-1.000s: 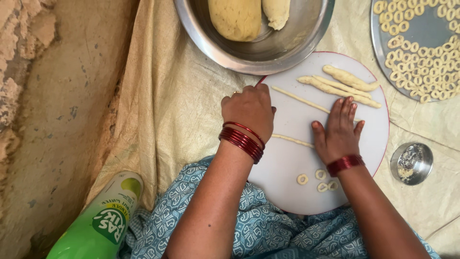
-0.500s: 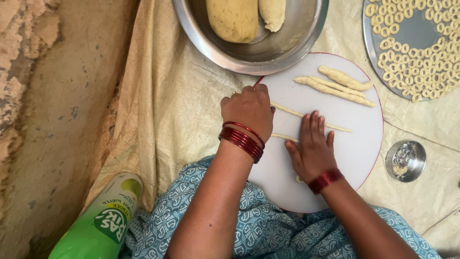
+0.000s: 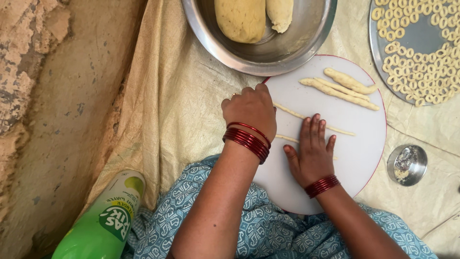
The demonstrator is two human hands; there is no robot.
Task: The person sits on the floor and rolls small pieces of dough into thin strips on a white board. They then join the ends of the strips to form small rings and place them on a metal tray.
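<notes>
The right hand [image 3: 314,151] lies flat, fingers stretched out and close together, palm down on a round white board [image 3: 354,158] with a thin red edge. It presses on a thin dough strand [image 3: 286,138], whose left end pokes out beside the thumb; the rest is hidden under the palm. The hand grips nothing. The left hand [image 3: 250,111] rests at the left rim of the board, curled knuckles-up; whether it holds anything beneath cannot be told. From under it a second, longer thin dough rope [image 3: 335,128] runs right across the board, passing just beyond the right fingertips. Both wrists carry red bangles [image 3: 247,139].

On the far part of the board lie three thicker dough sticks [image 3: 342,88], touching one another and angled toward the right. Beyond the board's far edge sits a steel bowl [image 3: 282,50] holding two dough lumps [image 3: 242,19]. At the far right, a steel plate [image 3: 421,38] bears many small dough rings [image 3: 431,72] laid in curved rows. Right of the board stands a small steel cup [image 3: 407,164]. Everything rests on a pale cloth [image 3: 167,105] spread over the earthen floor [image 3: 62,120]. At the near left lies a green plastic bottle [image 3: 103,223], beside the person's blue patterned garment [image 3: 268,230].
</notes>
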